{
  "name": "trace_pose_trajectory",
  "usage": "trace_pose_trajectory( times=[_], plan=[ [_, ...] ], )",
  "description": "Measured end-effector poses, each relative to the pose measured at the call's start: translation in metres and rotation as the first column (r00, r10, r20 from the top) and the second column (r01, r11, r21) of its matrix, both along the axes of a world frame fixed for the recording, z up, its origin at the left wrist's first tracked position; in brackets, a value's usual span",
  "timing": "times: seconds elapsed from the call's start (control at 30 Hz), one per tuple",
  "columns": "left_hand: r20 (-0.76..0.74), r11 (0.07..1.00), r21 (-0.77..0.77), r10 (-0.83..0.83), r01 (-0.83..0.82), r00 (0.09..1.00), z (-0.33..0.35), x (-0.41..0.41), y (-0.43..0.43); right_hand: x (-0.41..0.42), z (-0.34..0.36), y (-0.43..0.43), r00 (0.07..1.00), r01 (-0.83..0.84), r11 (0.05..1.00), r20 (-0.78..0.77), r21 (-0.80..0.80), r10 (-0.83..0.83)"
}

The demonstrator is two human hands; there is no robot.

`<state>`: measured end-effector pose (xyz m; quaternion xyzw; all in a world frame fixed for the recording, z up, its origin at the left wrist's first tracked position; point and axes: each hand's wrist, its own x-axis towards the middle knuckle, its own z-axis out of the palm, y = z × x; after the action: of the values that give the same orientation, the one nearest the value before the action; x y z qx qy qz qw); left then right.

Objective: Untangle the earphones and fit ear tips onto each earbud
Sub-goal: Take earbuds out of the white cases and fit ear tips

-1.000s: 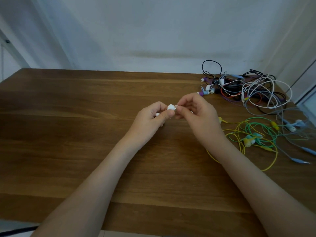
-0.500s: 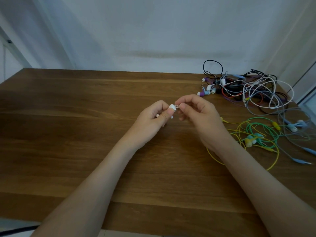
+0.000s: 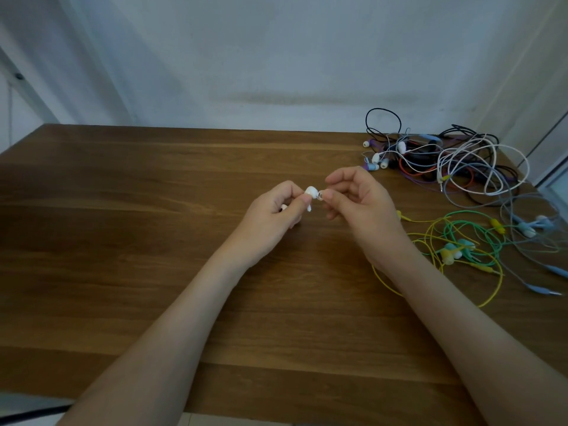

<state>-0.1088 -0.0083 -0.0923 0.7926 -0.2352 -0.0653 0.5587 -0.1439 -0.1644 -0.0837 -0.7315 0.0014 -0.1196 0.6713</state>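
Head view: left hand (image 3: 270, 217) pinches white earbud (image 3: 311, 192), right hand (image 3: 364, 204) pinches ear tip (image 3: 319, 197).

Wooden table (image 3: 123, 241), pale wall (image 3: 276, 56), perhaps a door frame (image 3: 550, 155)

Easing the right hand (image 3: 359, 207) a touch away from the left hand (image 3: 270, 216) — opening a slight gap where the thumb tips were meeting a second ago. Uncovering more of the white earbud (image 3: 311, 191) pinched at the left fingertips. Bringing into sight the ear tip (image 3: 319, 196), small and translucent, hidden at first — now sitting at the earbud's nozzle against the right thumb. Lifting the right index finger higher, no longer curling down close over the earbud.
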Motion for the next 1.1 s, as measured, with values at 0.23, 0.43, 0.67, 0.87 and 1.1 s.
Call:
trace_pose_trajectory(
  times=[0.23, 0.43, 0.67, 0.87, 1.1],
  plan=[
    [0.006, 1.000, 0.006, 0.018, -0.018, 1.000, 0.0001, -0.0011, -0.0019, 0.0013, -0.0012, 0.0019, 0.997, 0.069, 0.997, 0.027, -0.016, -0.068],
    [-0.006, 1.000, -0.009, 0.006, -0.007, 1.000, 0.0011, -0.0024, -0.0024, 0.0032, -0.0024, 0.0002, 0.996, 0.092, 0.995, 0.023, -0.050, -0.090],
    [-0.002, 1.000, 0.002, 0.011, -0.011, 1.000, 0.0012, -0.0025, -0.0025, 0.0027, -0.0025, -0.0005, 0.995, 0.097, 0.990, 0.023, -0.104, -0.095],
    [-0.003, 1.000, 0.024, 0.009, -0.009, 1.000, 0.0012, -0.0020, -0.0024, 0.0035, -0.0026, -0.0012, 0.996, 0.092, 0.988, 0.030, -0.127, -0.089],
    [0.035, 0.995, 0.098, 0.019, -0.022, 0.999, 0.0012, -0.0009, -0.0016, 0.0016, -0.0014, -0.0023, 0.998, 0.057, 0.989, 0.031, -0.140, -0.053]
  ],
)
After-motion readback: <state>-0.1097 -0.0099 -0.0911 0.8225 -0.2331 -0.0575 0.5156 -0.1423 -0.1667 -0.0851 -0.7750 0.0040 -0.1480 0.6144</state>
